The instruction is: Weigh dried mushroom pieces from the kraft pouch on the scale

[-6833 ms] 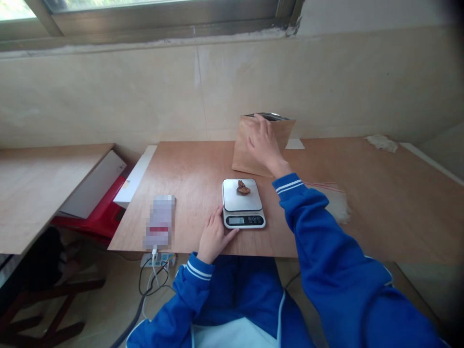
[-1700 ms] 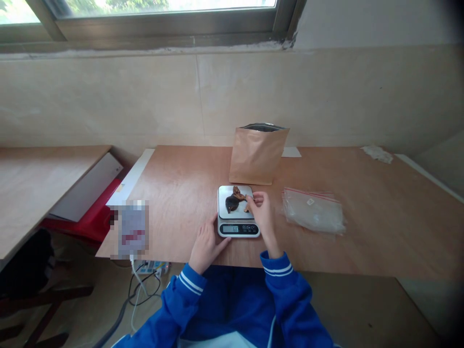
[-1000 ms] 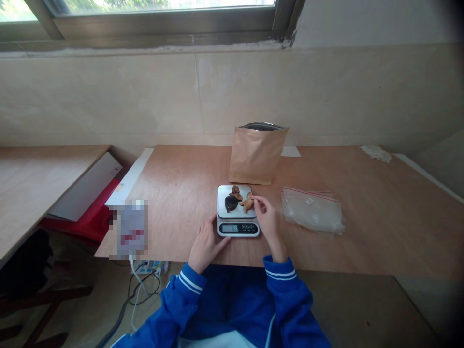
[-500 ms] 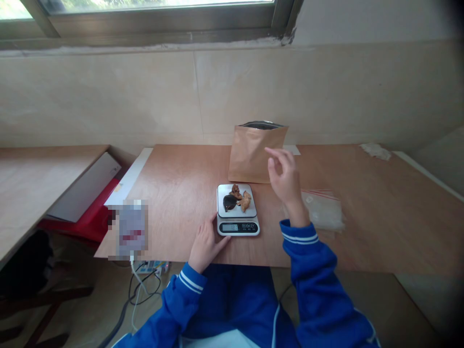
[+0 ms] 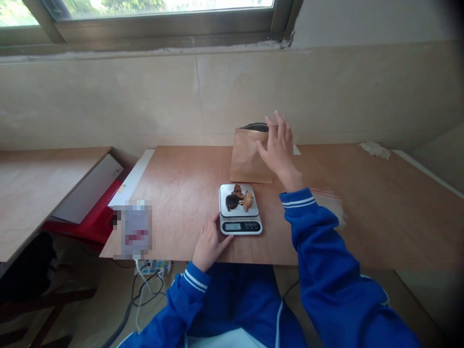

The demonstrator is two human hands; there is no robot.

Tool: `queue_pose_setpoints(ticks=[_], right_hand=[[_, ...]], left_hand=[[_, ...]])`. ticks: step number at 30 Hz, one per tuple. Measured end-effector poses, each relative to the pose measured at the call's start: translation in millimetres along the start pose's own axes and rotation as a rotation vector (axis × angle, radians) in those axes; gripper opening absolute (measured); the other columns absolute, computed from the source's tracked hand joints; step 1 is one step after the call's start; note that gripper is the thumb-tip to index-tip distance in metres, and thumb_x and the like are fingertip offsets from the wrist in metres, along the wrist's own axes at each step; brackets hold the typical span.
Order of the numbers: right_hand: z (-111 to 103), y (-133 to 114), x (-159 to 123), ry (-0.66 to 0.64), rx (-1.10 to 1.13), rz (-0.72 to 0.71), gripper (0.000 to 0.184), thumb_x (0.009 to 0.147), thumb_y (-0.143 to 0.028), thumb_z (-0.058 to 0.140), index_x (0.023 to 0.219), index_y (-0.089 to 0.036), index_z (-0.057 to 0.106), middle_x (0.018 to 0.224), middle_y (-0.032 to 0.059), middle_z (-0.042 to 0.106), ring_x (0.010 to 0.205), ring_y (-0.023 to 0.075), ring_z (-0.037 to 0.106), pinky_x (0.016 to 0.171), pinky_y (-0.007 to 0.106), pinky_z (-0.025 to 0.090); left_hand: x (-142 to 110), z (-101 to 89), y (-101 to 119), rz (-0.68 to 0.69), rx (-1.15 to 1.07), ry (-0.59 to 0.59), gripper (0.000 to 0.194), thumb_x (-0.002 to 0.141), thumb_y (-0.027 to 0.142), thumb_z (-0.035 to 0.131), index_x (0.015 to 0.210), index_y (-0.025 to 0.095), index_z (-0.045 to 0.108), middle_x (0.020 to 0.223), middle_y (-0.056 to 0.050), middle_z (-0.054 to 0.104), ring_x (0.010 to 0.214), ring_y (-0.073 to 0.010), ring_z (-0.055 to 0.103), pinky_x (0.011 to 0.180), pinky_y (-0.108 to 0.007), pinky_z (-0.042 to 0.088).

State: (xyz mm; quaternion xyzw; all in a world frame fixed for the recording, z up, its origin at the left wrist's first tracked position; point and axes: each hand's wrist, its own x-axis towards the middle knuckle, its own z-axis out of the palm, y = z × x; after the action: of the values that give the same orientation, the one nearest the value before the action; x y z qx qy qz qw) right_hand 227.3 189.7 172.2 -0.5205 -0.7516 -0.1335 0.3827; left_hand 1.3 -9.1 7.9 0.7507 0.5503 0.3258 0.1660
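Note:
A white digital kitchen scale (image 5: pixel 257 216) stands on the table with its small display lit. On its plate lie several dried pieces, one dark (image 5: pixel 232 202) and the others brown and wrinkled (image 5: pixel 248 200). My left hand (image 5: pixel 208 245) rests against the scale's left front corner, thumb along the front edge and fingers along the side, spread around the corner rather than gripping. Behind the scale a brown paper pouch (image 5: pixel 250 157) stands upright, its top open and its inside dark. My right hand (image 5: pixel 279 149) is raised in front of the pouch's right side, fingers apart and holding nothing.
Partly behind my right sleeve lies a clear zip bag (image 5: pixel 331 203). A pixelated device (image 5: pixel 136 231) with a white cable sits at the table's left edge. Crumpled white paper (image 5: pixel 375 150) lies at the back right. The wall and window (image 5: pixel 163 29) rise behind the table.
My right hand has risen toward the pouch's mouth, its fingers spreading from a near-pinch. My left hand stays against the scale. The whole view has shifted slightly.

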Motion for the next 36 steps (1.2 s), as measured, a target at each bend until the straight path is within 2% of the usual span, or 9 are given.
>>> queue_pose_setpoints(ticks=[6,9,13,18,20,26,30,33,36], right_hand=[[5.7,11.2,-1.8,-0.046,0.071,-0.082,0.023,0.092,-0.024,0.049,0.109,-0.014,0.062,0.109,0.0128,0.06,0.117,0.0305,0.048,0.109,0.057,0.032],[-9.3,-6.9,-37.1,-0.054,0.069,-0.13,0.021,0.095,-0.022,0.046,0.097,-0.02,0.067,0.094,0.0085,0.063,0.109,0.0277,0.051,0.106,0.05,0.037],[-27.2,-34.0,-101.5,-0.09,0.11,-0.217,0.032,0.096,-0.012,0.04,0.093,-0.024,0.07,0.088,0.0061,0.064,0.098,0.0229,0.055,0.098,0.04,0.041],[-22.5,-55.6,-150.8,-0.107,0.129,-0.268,0.035,0.098,-0.015,0.04,0.088,-0.025,0.072,0.087,0.0038,0.068,0.085,0.0183,0.058,0.087,0.035,0.043],[-17.6,-61.1,-155.1,-0.102,0.193,-0.293,0.036,0.099,-0.017,0.04,0.089,-0.025,0.073,0.089,0.0039,0.069,0.089,0.0186,0.059,0.087,0.035,0.044],[-10.9,-66.0,-148.0,-0.123,0.284,-0.223,0.035,0.1,-0.021,0.04,0.091,-0.024,0.074,0.093,0.0069,0.069,0.095,0.0209,0.061,0.088,0.035,0.048],[-15.0,-75.2,-143.5,-0.193,0.307,-0.229,0.027,0.098,-0.021,0.046,0.097,-0.024,0.073,0.097,0.0073,0.07,0.094,0.0224,0.062,0.087,0.038,0.05],[-22.7,-91.2,-138.7,-0.3,0.264,-0.256,0.028,0.099,-0.024,0.045,0.092,-0.02,0.072,0.09,0.0085,0.071,0.088,0.0234,0.064,0.083,0.038,0.051],[-29.7,-107.5,-129.6,-0.414,0.152,-0.232,0.028,0.098,-0.016,0.042,0.094,-0.015,0.07,0.089,0.0119,0.071,0.087,0.026,0.066,0.079,0.039,0.052]], left_hand=[[-0.4,-2.0,-5.9,-0.044,-0.169,-0.011,0.067,0.085,0.03,0.061,0.142,0.02,0.029,0.137,-0.016,0.047,0.129,-0.0304,0.046,0.108,-0.053,0.039],[2.1,-7.5,-6.0,-0.093,-0.377,0.046,0.056,0.088,0.021,0.049,0.141,0.02,0.032,0.142,-0.015,0.044,0.129,-0.0259,0.047,0.108,-0.049,0.04],[22.7,-27.8,14.1,-0.204,-0.48,0.243,0.04,0.093,0.031,0.047,0.133,0.022,0.042,0.14,-0.013,0.047,0.122,-0.0243,0.052,0.099,-0.044,0.046],[69.1,-56.4,55.1,-0.033,-0.344,0.45,0.051,0.089,0.04,0.059,0.133,0.022,0.043,0.137,-0.012,0.05,0.123,-0.0242,0.05,0.1,-0.041,0.043],[82.8,-64.1,66.5,0.028,-0.235,0.452,0.05,0.087,0.041,0.062,0.13,0.02,0.047,0.133,-0.012,0.053,0.125,-0.0252,0.049,0.102,-0.041,0.041],[87.8,-79.3,74.1,0.069,0.038,0.233,0.025,0.085,0.04,0.066,0.105,0.026,0.065,0.113,-0.004,0.067,0.107,-0.0229,0.06,0.095,-0.037,0.043],[88.8,-86.1,62.6,-0.044,0.025,0.311,0.017,0.086,0.026,0.063,0.102,0.028,0.068,0.102,0.0,0.072,0.092,-0.0181,0.067,0.078,-0.028,0.049],[94.7,-91.2,55.6,-0.172,-0.109,0.403,0.016,0.084,0.028,0.065,0.099,0.027,0.071,0.09,0.001,0.075,0.082,-0.0166,0.071,0.072,-0.025,0.051],[98.1,-94.2,54.3,-0.223,-0.189,0.42,0.018,0.082,0.026,0.066,0.098,0.027,0.073,0.084,0.002,0.075,0.077,-0.0169,0.072,0.07,-0.024,0.052]])
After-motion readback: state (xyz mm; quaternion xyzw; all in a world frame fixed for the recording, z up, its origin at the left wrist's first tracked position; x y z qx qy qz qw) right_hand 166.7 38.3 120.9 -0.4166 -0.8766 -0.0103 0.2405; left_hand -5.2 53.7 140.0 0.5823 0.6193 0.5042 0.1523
